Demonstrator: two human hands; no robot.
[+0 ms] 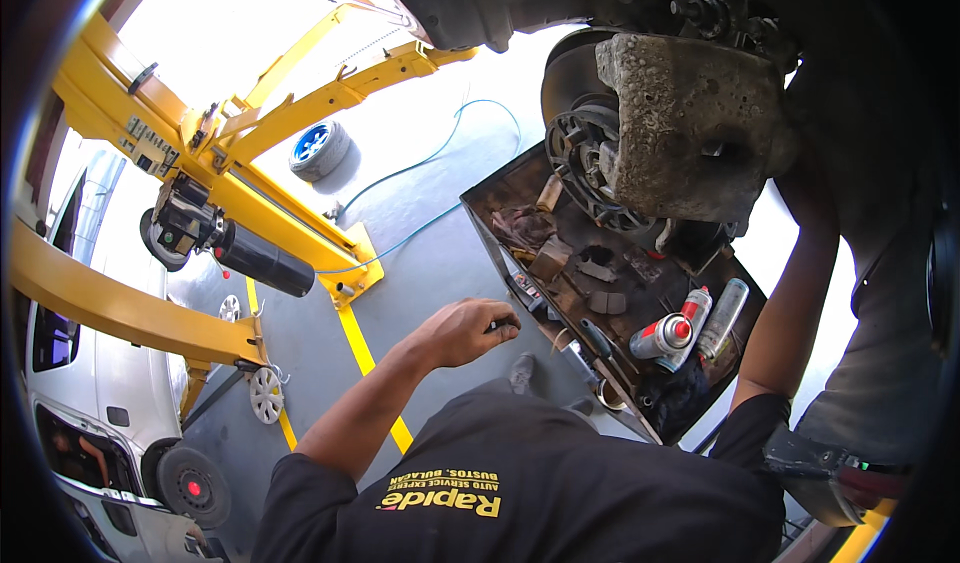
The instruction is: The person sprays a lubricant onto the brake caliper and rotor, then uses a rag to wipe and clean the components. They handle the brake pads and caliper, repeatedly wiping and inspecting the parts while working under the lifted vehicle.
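Caliper (pixel 690 128), rough and rusty, sits at two o'clock by a dark disc (pixel 566 81), mostly hiding the right hand (pixel 803 180); whether that hand grips anything, I cannot tell. Its forearm rises from four o'clock. Left hand (pixel 462 331), just below centre, curls its fingers around a small dark piece (pixel 498 325), forearm slanting up from seven. Between the hands lies a cluttered tray (pixel 505 185), cans (pixel 660 337) toward four. Yellow lift (pixel 245 208) and tyre (pixel 320 153) stand at ten, white car (pixel 110 373) at eight. Yellow print (pixel 445 500) marks the black shirt (pixel 600 473) at six.
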